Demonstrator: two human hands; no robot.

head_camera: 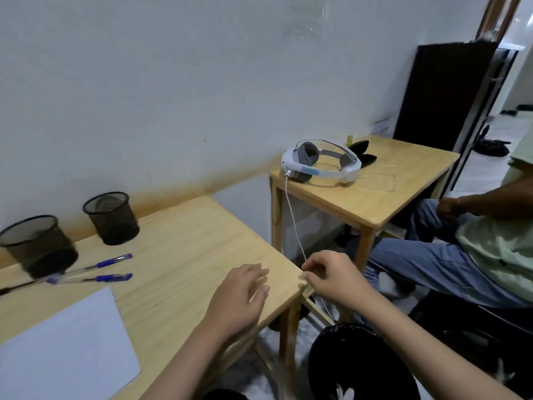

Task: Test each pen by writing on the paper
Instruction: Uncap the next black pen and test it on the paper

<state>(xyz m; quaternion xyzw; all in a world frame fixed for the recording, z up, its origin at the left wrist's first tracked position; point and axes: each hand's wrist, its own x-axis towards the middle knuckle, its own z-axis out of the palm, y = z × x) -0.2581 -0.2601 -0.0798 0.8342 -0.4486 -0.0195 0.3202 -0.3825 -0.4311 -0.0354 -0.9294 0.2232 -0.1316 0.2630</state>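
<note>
Left hand [242, 295] lay flat on the near wooden table [184, 241], fingers spread, holding nothing. Right hand [331, 280] hovered at the table's right corner, thumb and fingertips pinching the white cable [292, 217] running down from the white headset [320, 163] on the far table [375, 197]. Sheet of white paper [63, 350] rested at the near left, blank. Just beyond it lay two blue-capped pens [98, 272] and a darker pen [17, 287], side by side, well apart from both hands. Two black mesh pen cups [112, 217] stood far left by the wall. No readable lettering anywhere; small wall sticker [382, 125] too blurred. Seated person's leg [427, 269] at right.
</note>
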